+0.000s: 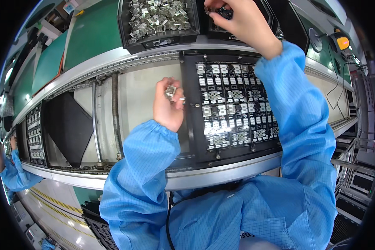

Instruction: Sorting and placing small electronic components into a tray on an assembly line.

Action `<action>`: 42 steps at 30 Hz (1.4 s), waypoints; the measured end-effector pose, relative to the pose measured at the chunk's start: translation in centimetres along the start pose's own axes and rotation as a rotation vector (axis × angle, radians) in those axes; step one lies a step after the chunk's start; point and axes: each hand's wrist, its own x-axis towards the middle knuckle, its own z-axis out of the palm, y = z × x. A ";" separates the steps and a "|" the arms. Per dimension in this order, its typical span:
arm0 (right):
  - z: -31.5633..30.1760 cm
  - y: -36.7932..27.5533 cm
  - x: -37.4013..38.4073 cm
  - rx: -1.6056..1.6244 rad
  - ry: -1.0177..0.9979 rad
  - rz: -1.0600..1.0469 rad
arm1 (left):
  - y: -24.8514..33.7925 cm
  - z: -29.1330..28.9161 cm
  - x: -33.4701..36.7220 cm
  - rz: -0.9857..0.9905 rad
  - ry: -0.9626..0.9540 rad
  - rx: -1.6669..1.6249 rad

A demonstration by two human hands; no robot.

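Conveyor (139,91) borders green tabletop (89,29), with left hand (166,109) curled around silvery pieces (170,91), grip of right hand (242,20) unclear.

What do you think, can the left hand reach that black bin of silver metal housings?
Probably yes: only the conveyor rail seems to separate the left hand from the black bin, and the right hand is over the next bin. The left already holds a metal housing.

right hand (241,20) clipped by top edge, can't ID the tiny bit at its fingertips; it also blocks part of the black bin (226,36) behind it; circuit board panel's (233,110) right side hidden by right sleeve (300,96); left hand (166,113) covers part of its metal shells (170,91), count unclear; co-worker (21,173) partly lost in dark left rim
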 end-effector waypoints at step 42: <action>-5.0 -0.9 -13.6 0.538 -0.040 0.454 | -2.4 1.9 -0.9 -0.313 -0.161 0.011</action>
